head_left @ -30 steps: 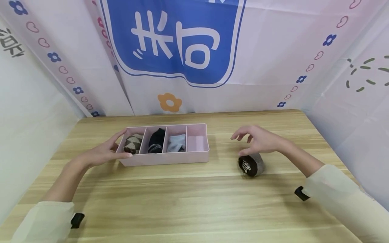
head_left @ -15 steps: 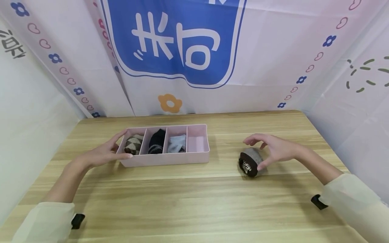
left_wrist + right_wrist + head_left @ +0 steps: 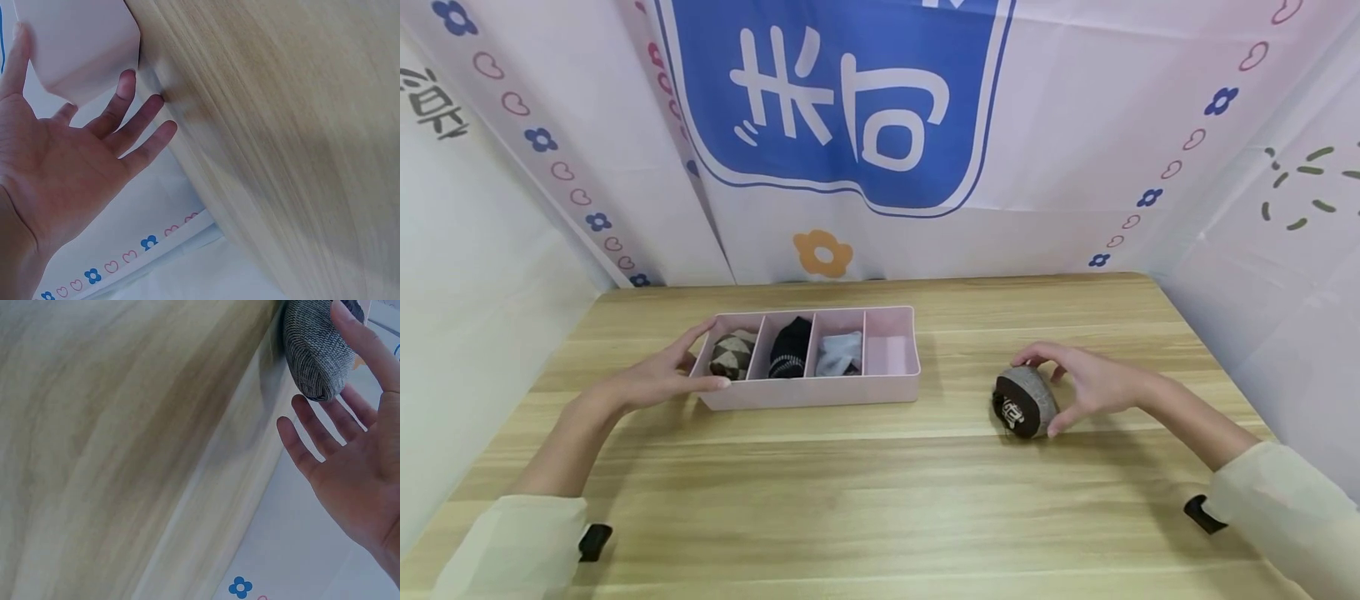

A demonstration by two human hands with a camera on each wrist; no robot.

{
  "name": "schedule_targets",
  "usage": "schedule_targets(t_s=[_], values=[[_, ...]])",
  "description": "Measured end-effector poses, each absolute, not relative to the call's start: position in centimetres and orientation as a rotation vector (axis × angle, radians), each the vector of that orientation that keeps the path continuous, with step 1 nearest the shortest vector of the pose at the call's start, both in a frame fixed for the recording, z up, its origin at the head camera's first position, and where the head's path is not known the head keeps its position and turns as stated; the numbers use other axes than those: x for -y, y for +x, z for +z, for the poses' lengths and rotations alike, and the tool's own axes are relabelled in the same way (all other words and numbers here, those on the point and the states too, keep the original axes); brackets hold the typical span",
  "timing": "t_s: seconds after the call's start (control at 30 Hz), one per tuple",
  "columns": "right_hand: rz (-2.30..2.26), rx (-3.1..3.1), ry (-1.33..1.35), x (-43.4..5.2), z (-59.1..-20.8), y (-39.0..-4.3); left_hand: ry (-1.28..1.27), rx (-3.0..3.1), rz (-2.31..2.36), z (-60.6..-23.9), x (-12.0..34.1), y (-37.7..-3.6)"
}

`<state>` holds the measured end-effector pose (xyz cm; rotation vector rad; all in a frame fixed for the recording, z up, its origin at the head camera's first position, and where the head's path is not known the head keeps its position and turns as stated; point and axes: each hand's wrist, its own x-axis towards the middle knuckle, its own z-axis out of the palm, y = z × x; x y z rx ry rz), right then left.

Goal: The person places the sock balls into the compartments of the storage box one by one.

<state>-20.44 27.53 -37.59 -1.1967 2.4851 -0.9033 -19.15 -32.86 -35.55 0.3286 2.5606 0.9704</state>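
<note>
A pink divided storage box (image 3: 820, 394) stands at the back left of the table. My left hand (image 3: 658, 377) spans its left end, thumb along the front wall and index finger at the back corner; the other fingers hang straight in the left wrist view. To the right lies a rolled pair of socks (image 3: 1030, 398), grey knit with a dark brown band and a pale printed mark. My right hand (image 3: 1093, 385) holds it from the right, index fingertip at the top edge and thumb at the lower side. In the right wrist view the thumb overlaps the grey knit (image 3: 315, 353).
Inside the box sit a brown checked sock bundle (image 3: 732, 354), a black one (image 3: 790, 346) and a light blue one (image 3: 838, 354), each in its own compartment; the rightmost compartment (image 3: 889, 350) shows bare pink. A printed cloth (image 3: 1045, 167) hangs behind the wooden table (image 3: 850, 500).
My right hand has moved right and down, from above the rolled socks to their right side, with thumb and index finger closing in on them. My left hand stays at the box.
</note>
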Motion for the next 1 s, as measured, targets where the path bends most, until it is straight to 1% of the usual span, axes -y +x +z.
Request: schedule_targets(t_s=[0.27,0.6,1.0], values=[[-0.980,-2.482,-1.194,-27.3,-37.8,-20.4,0.341,-2.562,0.975,-35.7,32.9,-19.3],[-0.958,-2.504,-1.216,-27.2,-38.2,-20.7,0.342,-2.565,0.976,-35.8,33.1,-19.2],[-0.939,-2.509,-1.242,-26.1,-37.6,-21.4,0.350,-2.567,0.977,-35.7,33.0,-19.3]])
